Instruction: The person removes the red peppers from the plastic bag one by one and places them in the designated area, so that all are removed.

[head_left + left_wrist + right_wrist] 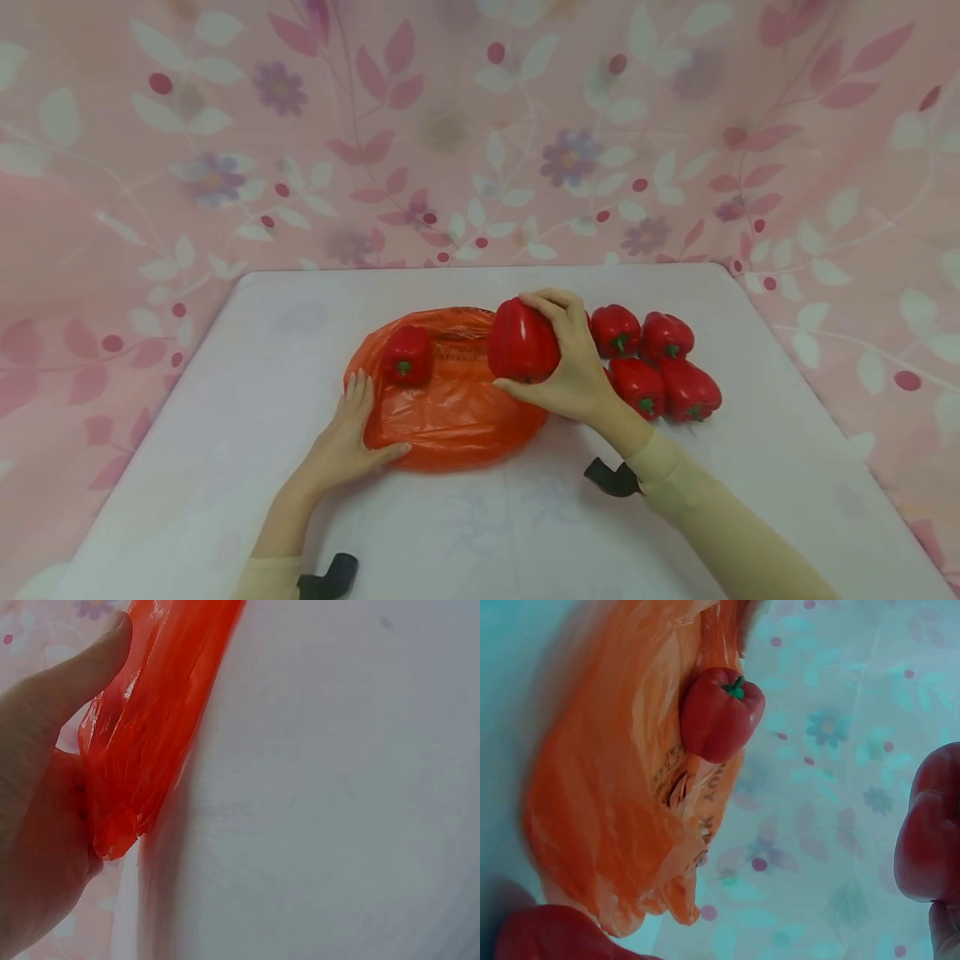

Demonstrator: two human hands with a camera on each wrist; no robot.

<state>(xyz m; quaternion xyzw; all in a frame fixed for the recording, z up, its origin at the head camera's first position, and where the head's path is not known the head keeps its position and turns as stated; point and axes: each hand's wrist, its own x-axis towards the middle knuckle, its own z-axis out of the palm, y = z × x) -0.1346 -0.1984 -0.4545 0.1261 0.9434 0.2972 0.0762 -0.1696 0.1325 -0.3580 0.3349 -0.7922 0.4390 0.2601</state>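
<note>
My right hand (573,358) grips a red bell pepper (522,342) between thumb and fingers, above the right part of an orange plastic bag (450,417). The same held pepper (930,825) shows at the right edge of the right wrist view. Another red bell pepper (407,357), with a green stem, lies on the left part of the bag. My left hand (345,437) rests against the bag's left edge, thumb spread from its extended fingers. In the left wrist view the bag's crumpled side (154,727) lies between thumb and fingers.
Several red bell peppers (637,387) sit clustered on the white table (765,483), right of the bag. Behind the table hangs a pink floral cloth (480,133). Dark wrist-camera mounts (611,477) stick out by both forearms.
</note>
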